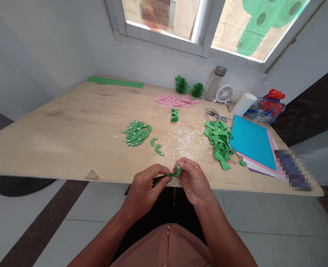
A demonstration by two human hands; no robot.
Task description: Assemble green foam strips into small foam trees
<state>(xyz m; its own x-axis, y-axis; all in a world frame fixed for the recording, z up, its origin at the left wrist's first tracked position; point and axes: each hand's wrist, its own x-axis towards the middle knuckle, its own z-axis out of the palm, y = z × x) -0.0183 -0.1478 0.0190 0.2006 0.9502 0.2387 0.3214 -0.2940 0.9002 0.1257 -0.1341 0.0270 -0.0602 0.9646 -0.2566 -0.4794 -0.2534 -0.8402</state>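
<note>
Above the table's front edge, both my hands hold a green paper piece (177, 171). My left hand (148, 187) pinches its darker, layered left part between thumb and fingers. The fingers of my right hand (193, 180) are closed on its curved right end, where a small white patch shows. Just beyond them lie two curved green cutouts (157, 146) with white patches. A pile of similar green cutouts (137, 133) sits to the left, and a small green stack (174, 115) stands farther back. White paper bits (187, 139) are scattered in the middle.
Green scraps (221, 142) lie right of the bits, beside coloured sheets (253, 142). Behind are pink cutouts (176, 101), green paper ornaments (181, 85), a bottle (215, 83), a small fan (224, 94), a white roll (244, 104) and a clear bag (266, 109). A green strip (116, 82) lies back left.
</note>
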